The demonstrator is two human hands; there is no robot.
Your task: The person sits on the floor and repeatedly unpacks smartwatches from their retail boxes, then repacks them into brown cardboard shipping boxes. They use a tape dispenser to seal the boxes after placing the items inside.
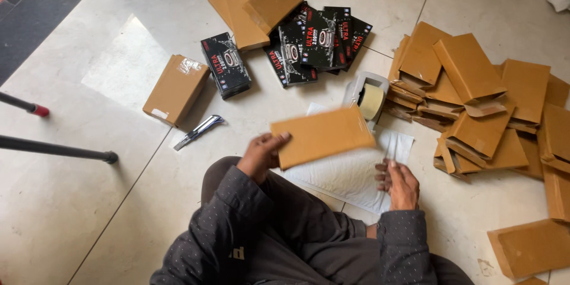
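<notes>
My left hand grips the left end of a flat brown cardboard packet, held level above a white padded mailer on the floor. My right hand rests on the right side of that white mailer, fingers curled on its surface. A tape dispenser with a roll of tape stands just beyond the packet. I sit on the tiled floor in dark sleeves.
A heap of brown cardboard sleeves lies at the right. Several black printed boxes and brown packets lie ahead, one black box and a taped brown parcel to the left. A utility knife lies nearby. Tripod legs cross the left.
</notes>
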